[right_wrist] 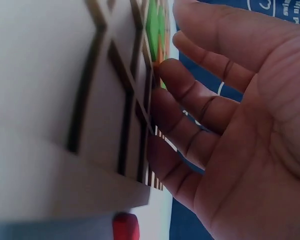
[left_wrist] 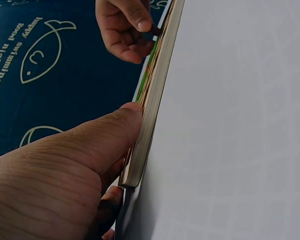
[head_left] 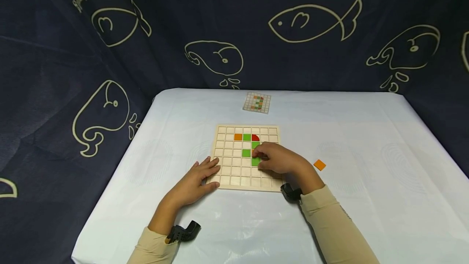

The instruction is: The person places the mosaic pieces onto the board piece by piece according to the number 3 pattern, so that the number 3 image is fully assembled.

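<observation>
A square wooden grid board point(head_left: 225, 171) lies on the table. In its cells sit an orange tile point(head_left: 238, 137), several green tiles point(head_left: 246, 153) and a red tile point(head_left: 255, 137) with a rounded corner. My right hand point(head_left: 276, 157) bends over the middle of the board, its fingertips touching the tiles there and partly covering an orange one. The right wrist view shows these fingers point(right_wrist: 172, 80) loosely bent, with no tile visible between them. My left hand point(head_left: 199, 180) rests fingers spread on the board's left edge, its thumb point(left_wrist: 125, 120) against the near edge.
A loose orange tile point(head_left: 319, 165) lies on the white table point(head_left: 366, 215) right of the board. Behind the board is a small card point(head_left: 257, 102) printed with a coloured grid pattern. A dark cloth point(head_left: 146, 64) with fish drawings hangs around the table's back and left.
</observation>
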Available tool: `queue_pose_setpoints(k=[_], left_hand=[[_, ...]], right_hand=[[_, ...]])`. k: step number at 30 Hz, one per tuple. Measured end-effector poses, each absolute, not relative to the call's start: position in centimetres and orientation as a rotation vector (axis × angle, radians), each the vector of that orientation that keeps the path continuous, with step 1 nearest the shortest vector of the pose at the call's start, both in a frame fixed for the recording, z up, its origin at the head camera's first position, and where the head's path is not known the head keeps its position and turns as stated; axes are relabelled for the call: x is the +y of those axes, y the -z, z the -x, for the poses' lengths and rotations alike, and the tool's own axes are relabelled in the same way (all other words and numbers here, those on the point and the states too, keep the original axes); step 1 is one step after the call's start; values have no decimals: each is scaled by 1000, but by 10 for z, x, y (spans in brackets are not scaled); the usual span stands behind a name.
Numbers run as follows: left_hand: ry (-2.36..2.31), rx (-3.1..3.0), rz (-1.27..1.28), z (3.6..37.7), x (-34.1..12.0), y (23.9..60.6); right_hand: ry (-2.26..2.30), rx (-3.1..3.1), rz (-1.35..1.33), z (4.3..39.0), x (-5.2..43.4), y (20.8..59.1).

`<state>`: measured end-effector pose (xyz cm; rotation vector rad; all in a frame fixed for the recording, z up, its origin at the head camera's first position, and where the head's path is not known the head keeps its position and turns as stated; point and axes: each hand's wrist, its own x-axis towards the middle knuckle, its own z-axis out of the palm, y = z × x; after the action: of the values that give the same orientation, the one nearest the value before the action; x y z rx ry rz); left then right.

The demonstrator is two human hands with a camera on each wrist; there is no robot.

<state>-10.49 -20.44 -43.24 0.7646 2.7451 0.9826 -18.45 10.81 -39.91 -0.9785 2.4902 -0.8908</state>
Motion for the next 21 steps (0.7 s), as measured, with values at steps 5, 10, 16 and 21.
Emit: queue_pose_setpoints(k=[5,10,16,21], left_hand=[[-975,2748,-767,105,-204,433],[-972,2749,-778,106,-204,433],[-969,2750,-771,106,-203,432],[-973,2749,-764,105,-203,432]], right_hand=[[931,2491,939,183,114,395],[972,2529,881,182,126,393],[1033,2572,789,184,148,392],[1005,2641,713,187,167,394]])
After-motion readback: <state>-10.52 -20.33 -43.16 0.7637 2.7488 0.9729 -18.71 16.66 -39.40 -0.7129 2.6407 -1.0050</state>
